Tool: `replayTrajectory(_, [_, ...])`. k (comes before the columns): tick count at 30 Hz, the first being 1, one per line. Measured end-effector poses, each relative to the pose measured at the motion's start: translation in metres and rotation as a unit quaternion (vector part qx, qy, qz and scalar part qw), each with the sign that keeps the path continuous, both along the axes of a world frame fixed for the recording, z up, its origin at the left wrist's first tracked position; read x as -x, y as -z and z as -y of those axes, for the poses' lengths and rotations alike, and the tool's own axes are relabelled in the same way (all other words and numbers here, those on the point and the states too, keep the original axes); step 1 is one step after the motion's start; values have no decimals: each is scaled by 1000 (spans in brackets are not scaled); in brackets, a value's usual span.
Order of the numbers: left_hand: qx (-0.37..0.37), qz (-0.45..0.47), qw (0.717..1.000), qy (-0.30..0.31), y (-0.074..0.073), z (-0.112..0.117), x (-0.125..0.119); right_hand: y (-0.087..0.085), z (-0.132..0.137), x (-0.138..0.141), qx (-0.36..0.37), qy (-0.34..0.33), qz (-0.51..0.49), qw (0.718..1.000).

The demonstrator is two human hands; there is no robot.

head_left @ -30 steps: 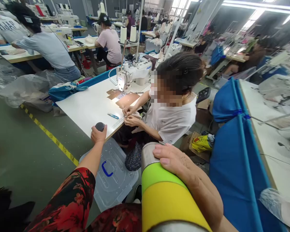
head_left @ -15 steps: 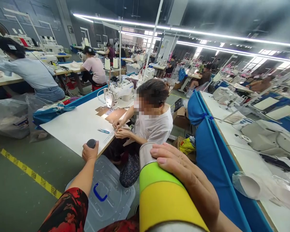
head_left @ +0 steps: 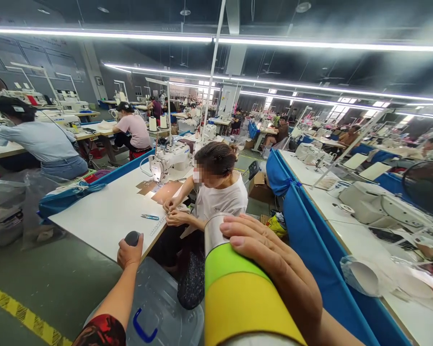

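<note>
My right hand [head_left: 270, 259] lies over the top of a large roll [head_left: 238, 293] banded green and yellow with a silver end, fingers curled on it, close to the camera. My left hand [head_left: 129, 252] is stretched forward and closed round a small dark round knob [head_left: 132, 237] at the near corner of a white sewing table [head_left: 104, 216]. Just beyond, a seated person in a white shirt [head_left: 222, 199] works with both hands at that table's edge, near a sewing machine [head_left: 168, 161].
A clear plastic bin with a blue handle [head_left: 155, 312] sits on the floor under my left arm. A blue fabric divider [head_left: 310, 240] runs along the right-hand table. Blue scissors [head_left: 149, 217] lie on the white table. Other workers sit at machines behind.
The view has tilted upward, showing more ceiling and lights. Both hands keep their grips; the roll and the knob stay held.
</note>
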State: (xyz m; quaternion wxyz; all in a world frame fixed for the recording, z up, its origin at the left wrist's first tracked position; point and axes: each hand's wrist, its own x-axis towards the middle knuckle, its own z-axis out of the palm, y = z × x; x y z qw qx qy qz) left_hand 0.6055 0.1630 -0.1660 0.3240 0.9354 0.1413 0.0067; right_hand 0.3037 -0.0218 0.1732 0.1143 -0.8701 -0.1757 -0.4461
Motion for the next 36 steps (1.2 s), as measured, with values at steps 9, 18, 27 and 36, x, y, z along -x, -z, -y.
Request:
replayTrajectory(9, [1,-2,1000,9,5,-2,-2,-9,-4,-1,13,1,22,1000])
replayTrajectory(18, [1,3,1000,9,5,-2,-1,-10,-2,-1,22,5,24,999])
replayTrajectory(27, [-1,-2,1000,14,7,-3,-3,-12,5,2,25,11,34,999])
replayTrajectory(36, [-15,-2,1000,9,10,-2,-5,-16,15,11,46,41,33,998])
